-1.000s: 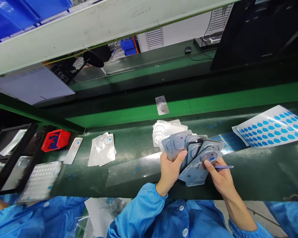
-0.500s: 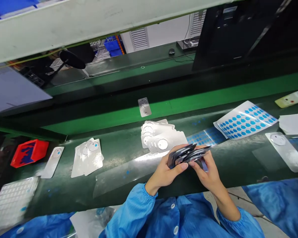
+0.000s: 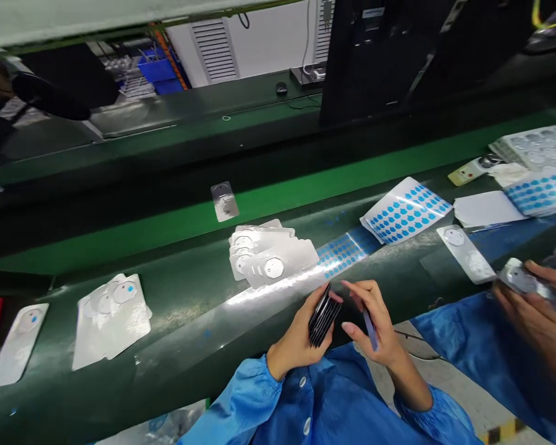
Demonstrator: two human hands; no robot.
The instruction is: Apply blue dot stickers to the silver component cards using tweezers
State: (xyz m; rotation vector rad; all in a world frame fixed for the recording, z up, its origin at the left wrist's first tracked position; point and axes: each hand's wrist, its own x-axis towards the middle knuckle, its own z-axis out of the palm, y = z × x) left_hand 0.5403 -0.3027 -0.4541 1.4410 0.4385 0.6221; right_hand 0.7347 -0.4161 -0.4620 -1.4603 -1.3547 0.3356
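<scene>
My left hand is closed around a stack of thin dark plates, held on edge above the bench's near side. Just to its right is my right hand, thumb and forefinger parted, its fingers curled around a thin purple-grey flat piece. The kind of this piece is hard to tell. Beyond my hands lies a fanned pile of silvery-white plates, each with a round mark. Beside that pile, a clear sheet with blue stickers rests on the bench.
A white sheet of blue stickers lies to the right. More plates are spread at left, and a single plate sits on the far green strip. At right, a co-worker's hands hold a silvery plate above the bench edge.
My hands have moved apart; the dark plates are now squared up in my left hand alone. The view has shifted right, bringing a co-worker's hands into sight.
</scene>
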